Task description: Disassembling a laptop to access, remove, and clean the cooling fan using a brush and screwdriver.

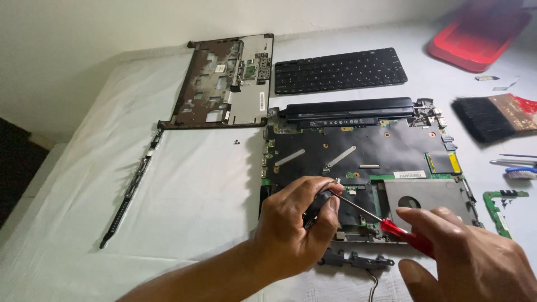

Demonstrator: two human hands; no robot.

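The left hand (293, 223) curls around a small black part over the opened laptop base (363, 168). The right hand (470, 257) grips a red-handled screwdriver (386, 221), its thin metal shaft angled to the green, matte-black board on the white cloth-covered surface (184, 190).

Two bare hands are in view, a left hand (293, 223) and a right hand (470, 257). There is one red-handled screwdriver (403, 234), one opened laptop base with green circuit board (363, 162), one long black battery bar (349, 109), one detached black keyboard (340, 70), one brown and silver palmrest cover (226, 84), one thin black trim strip (131, 187), one red plastic tray (478, 33), one wide black-bristled paintbrush (495, 114) and two tiny dark screws (236, 142) on the white tabletop (184, 196).
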